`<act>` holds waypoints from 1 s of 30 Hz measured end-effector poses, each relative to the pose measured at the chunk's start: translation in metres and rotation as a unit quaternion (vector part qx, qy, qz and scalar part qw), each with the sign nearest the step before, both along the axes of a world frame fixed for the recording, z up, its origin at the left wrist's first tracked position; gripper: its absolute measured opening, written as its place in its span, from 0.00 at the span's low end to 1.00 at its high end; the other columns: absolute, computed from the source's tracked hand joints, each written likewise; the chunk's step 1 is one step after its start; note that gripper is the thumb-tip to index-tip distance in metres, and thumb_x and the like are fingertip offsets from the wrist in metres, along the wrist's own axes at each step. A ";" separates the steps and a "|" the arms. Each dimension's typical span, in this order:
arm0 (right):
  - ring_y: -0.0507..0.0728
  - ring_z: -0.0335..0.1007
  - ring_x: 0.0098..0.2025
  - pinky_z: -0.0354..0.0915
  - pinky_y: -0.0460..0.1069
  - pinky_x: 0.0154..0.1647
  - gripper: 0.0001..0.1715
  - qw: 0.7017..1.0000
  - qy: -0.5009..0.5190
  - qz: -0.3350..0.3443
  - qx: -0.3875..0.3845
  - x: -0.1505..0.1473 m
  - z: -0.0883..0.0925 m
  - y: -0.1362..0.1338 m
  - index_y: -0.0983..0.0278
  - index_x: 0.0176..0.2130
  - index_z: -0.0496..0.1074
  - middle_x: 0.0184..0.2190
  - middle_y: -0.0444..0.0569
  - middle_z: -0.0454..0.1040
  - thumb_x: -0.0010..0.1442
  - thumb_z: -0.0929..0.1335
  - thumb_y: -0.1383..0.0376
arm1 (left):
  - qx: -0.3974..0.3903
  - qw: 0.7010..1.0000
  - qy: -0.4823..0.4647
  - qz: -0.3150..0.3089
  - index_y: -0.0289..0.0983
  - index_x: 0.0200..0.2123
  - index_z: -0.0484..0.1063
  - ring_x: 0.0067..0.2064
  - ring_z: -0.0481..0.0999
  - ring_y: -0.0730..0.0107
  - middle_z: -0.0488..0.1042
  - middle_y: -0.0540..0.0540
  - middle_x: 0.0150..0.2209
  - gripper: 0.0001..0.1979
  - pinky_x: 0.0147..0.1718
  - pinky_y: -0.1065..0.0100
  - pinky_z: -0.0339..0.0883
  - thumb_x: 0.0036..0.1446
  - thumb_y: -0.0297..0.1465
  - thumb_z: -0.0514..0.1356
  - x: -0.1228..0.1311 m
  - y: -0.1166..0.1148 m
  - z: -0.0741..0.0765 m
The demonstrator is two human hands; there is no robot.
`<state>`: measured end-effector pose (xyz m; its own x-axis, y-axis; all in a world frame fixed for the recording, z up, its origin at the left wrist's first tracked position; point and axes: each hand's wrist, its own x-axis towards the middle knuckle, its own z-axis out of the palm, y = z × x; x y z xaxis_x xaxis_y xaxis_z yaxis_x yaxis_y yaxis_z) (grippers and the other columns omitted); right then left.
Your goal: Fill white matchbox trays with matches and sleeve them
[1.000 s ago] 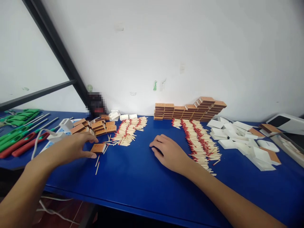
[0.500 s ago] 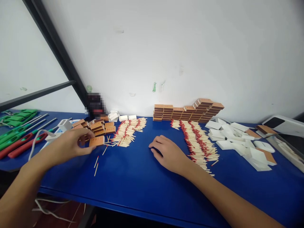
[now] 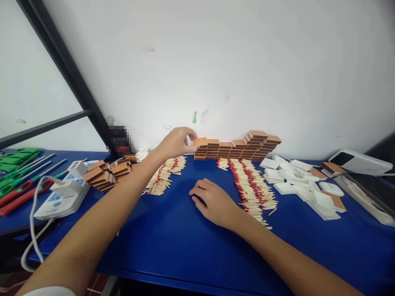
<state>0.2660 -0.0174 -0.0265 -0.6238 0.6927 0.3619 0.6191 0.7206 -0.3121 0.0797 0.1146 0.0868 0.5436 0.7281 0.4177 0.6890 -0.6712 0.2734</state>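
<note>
My left hand [image 3: 176, 142] reaches across to the far wall and pinches a brown matchbox [image 3: 200, 142] on top of the left end of the stacked matchbox row [image 3: 237, 149]. My right hand [image 3: 212, 200] rests on the blue table [image 3: 173, 238], fingers curled loosely, palm down, with nothing visibly in it. A pile of red-tipped matches [image 3: 253, 185] lies just right of that hand. Another match pile [image 3: 163, 174] lies under my left forearm.
Loose brown matchboxes [image 3: 106, 172] sit at the left beside a white power strip [image 3: 63, 193] with its cable. Green and red tools [image 3: 18, 172] lie far left. White inner trays [image 3: 304, 183] are scattered at the right, with a white device [image 3: 359, 162] beyond.
My left hand picked up a matchbox from the left pile, carried it right and away, and now holds it on the stack by the wall. The right hand stayed put.
</note>
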 end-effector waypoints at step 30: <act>0.60 0.69 0.46 0.67 0.59 0.56 0.13 1.000 -0.025 -0.011 0.003 0.000 0.002 -0.002 0.63 0.47 0.77 0.43 0.53 0.75 0.71 0.64 0.70 | 0.101 0.987 0.122 0.035 0.38 0.60 0.74 0.50 0.79 0.56 0.73 0.37 0.59 0.17 0.40 0.62 0.66 0.73 0.34 0.54 0.058 -0.003 -0.032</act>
<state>0.2660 -0.0190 -0.0246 -0.6252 0.7049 0.3350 0.6501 0.7078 -0.2763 0.1379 0.1114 0.0549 0.5971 0.6827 0.4213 0.7643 -0.6437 -0.0401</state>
